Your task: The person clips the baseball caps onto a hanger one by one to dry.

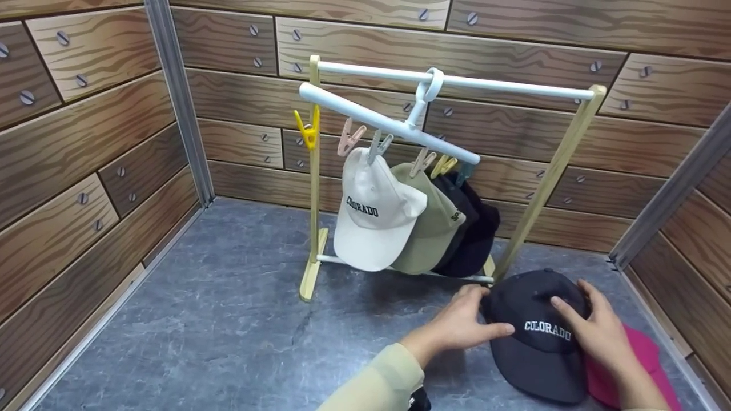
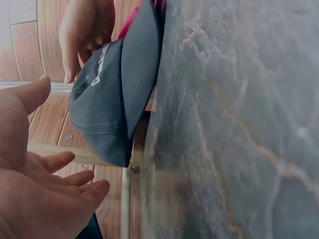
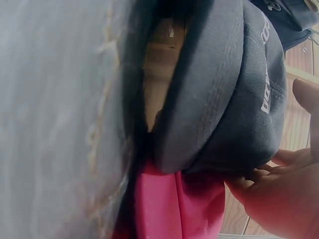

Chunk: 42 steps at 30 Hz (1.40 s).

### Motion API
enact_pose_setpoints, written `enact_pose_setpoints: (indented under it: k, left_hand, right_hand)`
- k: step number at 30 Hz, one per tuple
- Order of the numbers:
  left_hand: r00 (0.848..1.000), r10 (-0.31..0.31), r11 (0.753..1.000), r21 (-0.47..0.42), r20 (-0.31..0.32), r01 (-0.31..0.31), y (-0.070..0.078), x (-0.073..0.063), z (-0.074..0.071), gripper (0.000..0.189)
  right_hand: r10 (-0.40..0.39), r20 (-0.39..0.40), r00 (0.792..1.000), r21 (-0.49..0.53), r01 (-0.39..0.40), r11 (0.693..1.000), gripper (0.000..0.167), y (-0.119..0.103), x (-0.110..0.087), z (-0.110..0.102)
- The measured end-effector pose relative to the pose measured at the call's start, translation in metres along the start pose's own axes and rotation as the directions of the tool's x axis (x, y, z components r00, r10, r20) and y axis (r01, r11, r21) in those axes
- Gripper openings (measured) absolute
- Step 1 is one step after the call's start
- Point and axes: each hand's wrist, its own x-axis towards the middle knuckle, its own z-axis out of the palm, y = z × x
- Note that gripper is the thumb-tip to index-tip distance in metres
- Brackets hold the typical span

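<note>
A dark baseball cap (image 1: 539,337) with white "COLORADO" lettering lies at the front right, partly over a magenta cap (image 1: 642,354). My left hand (image 1: 465,325) is at its left side, thumb out and fingers spread; the left wrist view has a gap between that hand (image 2: 50,184) and the cap (image 2: 102,109). On the opposite side is my right hand (image 1: 599,331). In the right wrist view, the fingertips of the right hand (image 3: 284,194) are at the edge of the crown, the thumb standing apart from the cloth.
Behind stands a wooden rack (image 1: 314,188) with a white hanger (image 1: 388,123). From its clips hang a white cap (image 1: 374,217), an olive cap (image 1: 428,228) and dark caps (image 1: 474,234). A yellow clip (image 1: 308,130) is at the left post. Wood-patterned walls (image 1: 97,131) enclose the table.
</note>
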Motion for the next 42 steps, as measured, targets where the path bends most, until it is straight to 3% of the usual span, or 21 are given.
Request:
enact_pose_setpoints:
  k: [11, 19, 25, 30, 35, 42]
  left_hand:
    - [0.999, -0.049, 0.997, -0.051, 0.023, 0.05, -0.0033, 0.0073, 0.0058, 0.08]
    - [0.995, -0.097, 0.993, -0.062, 0.04, 0.099, -0.004, 0.0068, 0.0071, 0.079]
    - [0.995, -0.092, 0.993, -0.067, 0.035, 0.094, -0.0057, 0.008, 0.0074, 0.081]
    - [0.995, -0.093, 0.992, -0.077, 0.041, 0.096, -0.0053, 0.0073, 0.0072, 0.079]
    - [0.994, -0.099, 0.992, -0.077, 0.044, 0.102, -0.0051, 0.0058, 0.0073, 0.079]
    - [0.993, -0.107, 0.991, -0.078, 0.04, 0.109, -0.0027, 0.0045, 0.0071, 0.078]
  right_hand:
    - [0.031, 0.055, 0.998, -0.014, -0.03, 0.999, 0.106, -0.001, 0.0024, 0.0]
    - [0.034, 0.05, 0.998, -0.009, -0.034, 0.999, 0.107, -0.0014, 0.0039, 0.0015]
    - [0.02, 0.041, 0.999, -0.021, -0.019, 1.0, 0.1, -0.0018, 0.0048, 0.0012]
    - [0.061, 0.053, 0.997, -0.016, -0.06, 0.998, 0.1, -0.0026, 0.0061, 0.0006]
    - [0.103, 0.033, 0.994, 0.016, -0.103, 0.995, 0.091, -0.004, 0.004, 0.004]
    - [0.1, -0.075, 0.992, 0.105, -0.092, 0.99, 0.067, -0.0069, -0.0026, 0.0084]
